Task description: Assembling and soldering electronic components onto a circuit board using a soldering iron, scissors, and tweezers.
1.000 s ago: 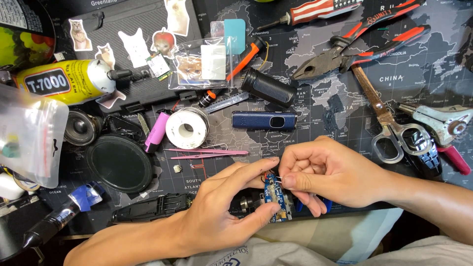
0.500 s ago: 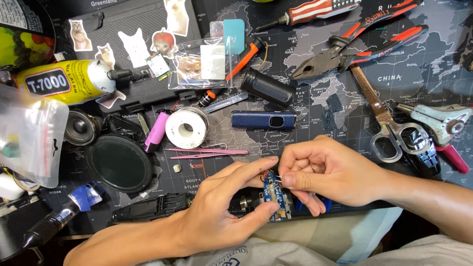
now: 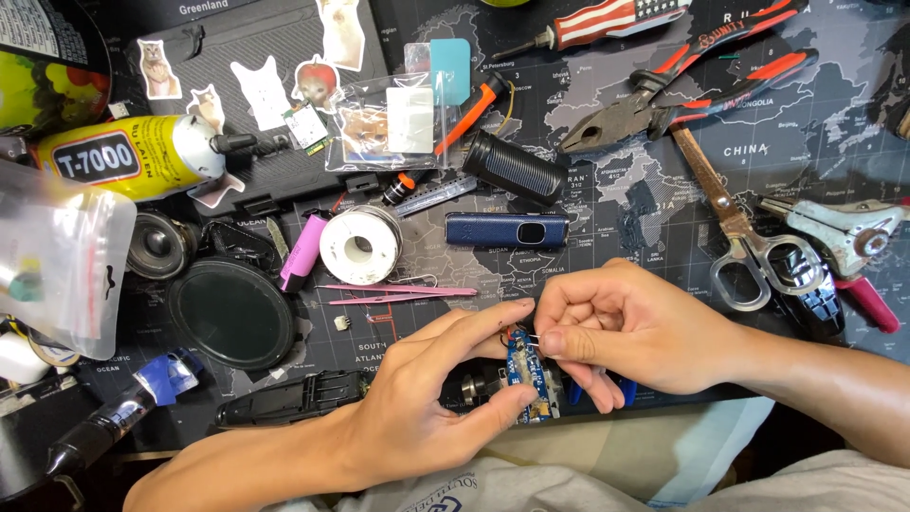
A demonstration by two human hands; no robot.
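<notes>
The left hand (image 3: 427, 417) pinches a small blue rectangular circuit board (image 3: 524, 373) between thumb and forefinger, holding it upright at the near edge of the dark world-map desk mat (image 3: 654, 199). The right hand (image 3: 626, 327), curled closed, grips a thin metal lead at the board's top between thumb and forefinger. Just beyond the hands lie pink pointed tweezers (image 3: 398, 294), a white spool of solder wire (image 3: 359, 245) and a dark blue oblong device (image 3: 507, 230). Red-handled pliers (image 3: 664, 95) and steel scissors (image 3: 735, 228) lie well apart, farther right.
</notes>
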